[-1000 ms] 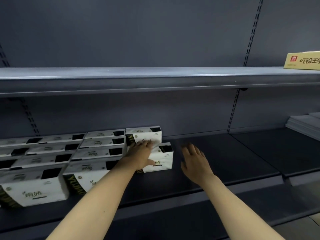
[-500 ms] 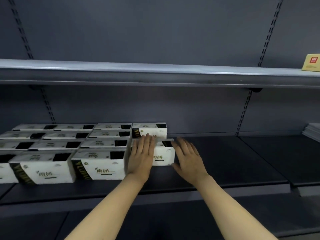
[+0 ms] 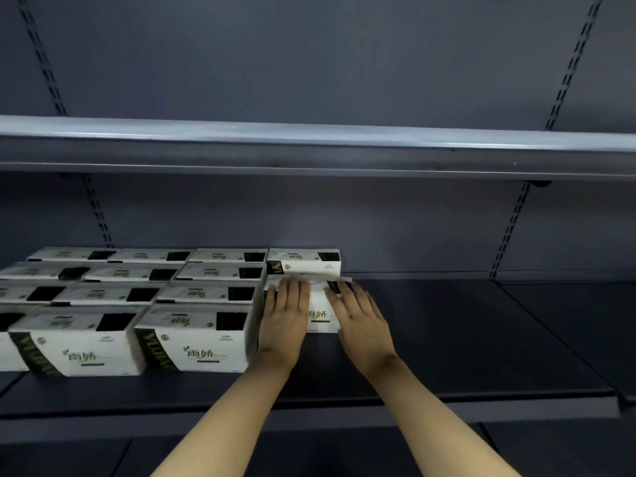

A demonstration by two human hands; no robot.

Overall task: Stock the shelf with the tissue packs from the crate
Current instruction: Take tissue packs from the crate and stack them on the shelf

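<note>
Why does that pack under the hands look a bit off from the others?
The pack under both hands sits alone in an unfinished column, behind the front row, and its top looks slightly skewed. Nothing looks damaged or spilled.

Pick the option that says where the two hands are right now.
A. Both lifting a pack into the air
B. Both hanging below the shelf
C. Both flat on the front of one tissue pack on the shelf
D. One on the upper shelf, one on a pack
C: the left hand and right hand lie with straight fingers against the same tissue pack, which sits on the shelf.
</note>
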